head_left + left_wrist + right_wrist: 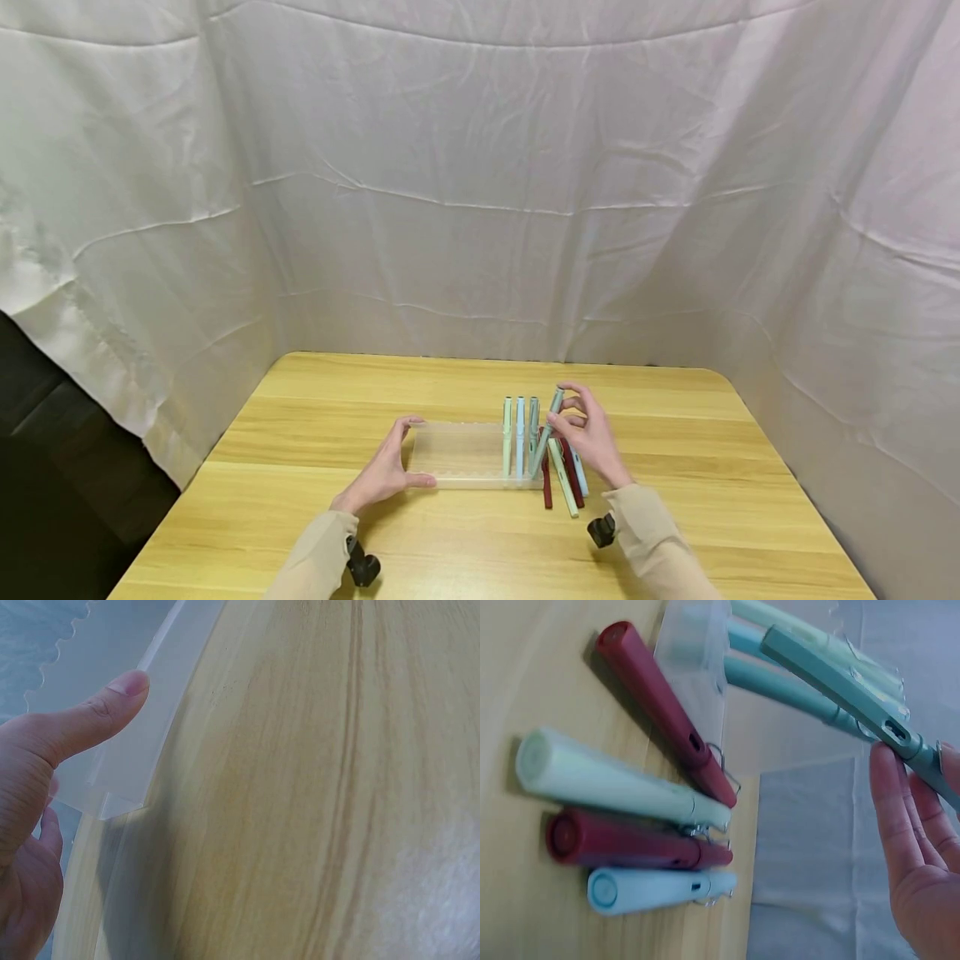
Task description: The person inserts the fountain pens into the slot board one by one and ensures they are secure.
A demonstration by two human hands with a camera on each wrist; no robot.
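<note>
My left hand (384, 473) grips the left end of a clear plastic pen stand (457, 450), thumb at its front edge and fingers behind. Three pens lie side by side on the stand's right part: pale green (507, 433), light blue (520, 437) and grey-teal (533, 417). Between thumb and fingers, my right hand (590, 429) pinches another grey-teal pen (832, 686) near its clip end. This pen slants over the stand's right end; whether its lower tip touches the stand I cannot tell.
Right of the stand lie loose pens: a dark red pen (656, 697), a pale green pen (615, 780), a second dark red pen (630, 840) and a light blue pen (652, 889). Pale curtains (480, 208) enclose the wooden table (465, 550) at the back and sides.
</note>
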